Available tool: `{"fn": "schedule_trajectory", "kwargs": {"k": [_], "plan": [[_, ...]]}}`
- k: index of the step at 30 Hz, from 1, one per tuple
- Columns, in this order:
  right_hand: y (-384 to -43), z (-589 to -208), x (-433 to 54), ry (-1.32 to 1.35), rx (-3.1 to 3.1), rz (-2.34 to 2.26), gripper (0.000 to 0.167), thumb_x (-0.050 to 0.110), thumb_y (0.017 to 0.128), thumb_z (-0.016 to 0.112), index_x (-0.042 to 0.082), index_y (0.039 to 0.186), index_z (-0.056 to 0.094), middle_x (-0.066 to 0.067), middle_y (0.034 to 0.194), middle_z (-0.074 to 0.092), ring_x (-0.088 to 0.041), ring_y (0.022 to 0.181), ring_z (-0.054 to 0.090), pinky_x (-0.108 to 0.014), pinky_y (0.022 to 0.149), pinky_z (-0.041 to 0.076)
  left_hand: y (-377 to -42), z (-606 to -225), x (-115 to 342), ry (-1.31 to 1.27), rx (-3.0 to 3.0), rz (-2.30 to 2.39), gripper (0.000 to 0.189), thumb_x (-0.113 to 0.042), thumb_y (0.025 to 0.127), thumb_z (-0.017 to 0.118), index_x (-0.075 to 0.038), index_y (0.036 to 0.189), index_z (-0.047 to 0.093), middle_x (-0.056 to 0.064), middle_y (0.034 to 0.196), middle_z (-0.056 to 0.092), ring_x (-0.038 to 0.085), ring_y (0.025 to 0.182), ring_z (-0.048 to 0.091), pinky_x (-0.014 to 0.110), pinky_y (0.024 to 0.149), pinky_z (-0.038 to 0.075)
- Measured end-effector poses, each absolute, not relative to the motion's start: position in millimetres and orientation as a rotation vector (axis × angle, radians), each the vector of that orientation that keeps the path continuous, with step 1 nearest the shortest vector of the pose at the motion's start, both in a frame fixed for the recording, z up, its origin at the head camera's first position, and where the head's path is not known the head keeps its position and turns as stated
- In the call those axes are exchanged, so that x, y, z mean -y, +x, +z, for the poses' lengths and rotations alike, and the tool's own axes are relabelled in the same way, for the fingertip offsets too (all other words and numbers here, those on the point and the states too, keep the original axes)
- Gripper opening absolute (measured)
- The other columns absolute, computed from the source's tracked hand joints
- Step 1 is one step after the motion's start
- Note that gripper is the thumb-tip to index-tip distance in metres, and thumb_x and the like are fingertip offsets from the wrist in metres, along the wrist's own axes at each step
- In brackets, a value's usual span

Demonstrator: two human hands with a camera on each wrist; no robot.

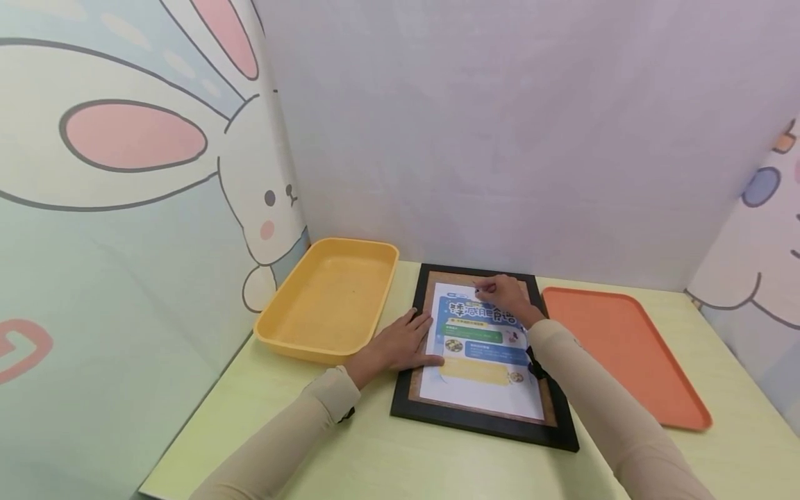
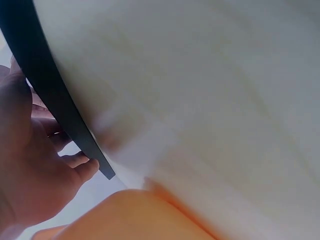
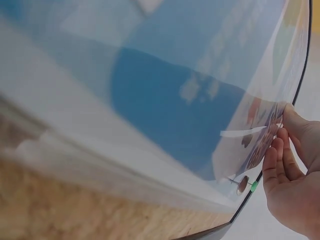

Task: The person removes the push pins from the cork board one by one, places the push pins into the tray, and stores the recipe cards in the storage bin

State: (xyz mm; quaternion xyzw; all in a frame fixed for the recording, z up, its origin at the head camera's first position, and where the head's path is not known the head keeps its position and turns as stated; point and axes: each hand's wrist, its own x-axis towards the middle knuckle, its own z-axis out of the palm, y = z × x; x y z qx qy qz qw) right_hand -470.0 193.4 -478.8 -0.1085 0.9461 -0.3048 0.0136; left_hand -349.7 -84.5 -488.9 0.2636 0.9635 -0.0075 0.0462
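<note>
A poster (image 1: 471,394) printed in blue, green and yellow lies on a black-framed corkboard (image 1: 484,422) flat on the table. With fingers spread, my left hand (image 1: 403,344) rests across the board's left side, its thumb on the poster. The left wrist view shows that hand (image 2: 37,170) along the dark frame edge (image 2: 55,95). Above the poster's top edge, my right hand (image 1: 507,297) pinches what looks like a small pin, mostly hidden by the fingertips. In the right wrist view a green-headed pushpin (image 3: 254,186) stands near a poster corner, beside the right hand (image 3: 295,170).
To the board's left stands a yellow tray (image 1: 321,302). An orange tray (image 1: 625,354) lies close along its right side, beneath the right forearm. A pale wall (image 1: 475,139) rises behind the table (image 1: 350,458), and rabbit-printed curtains (image 1: 125,278) hang at the left.
</note>
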Motion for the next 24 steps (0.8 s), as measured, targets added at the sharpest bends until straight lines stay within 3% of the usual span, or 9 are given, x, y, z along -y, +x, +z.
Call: {"fn": "schedule_trajectory", "kwargs": {"k": [24], "plan": [[-472.1, -486.9, -197.3, -0.346, -2.922, -1.083, 0.028, 0.017, 0.099, 0.073, 0.004, 0.124, 0.075, -0.016, 0.115, 0.074, -0.029, 0.097, 0.063, -0.046, 0.094, 0.053, -348.6, -486.7, 83.5, 0.792, -2.929, -0.003, 0.107, -0.088, 0.09, 0.039, -0.015, 0.166, 0.025, 0.003, 0.172, 0.023, 0.031, 0.159, 0.017, 0.044, 0.126, 0.023]]}}
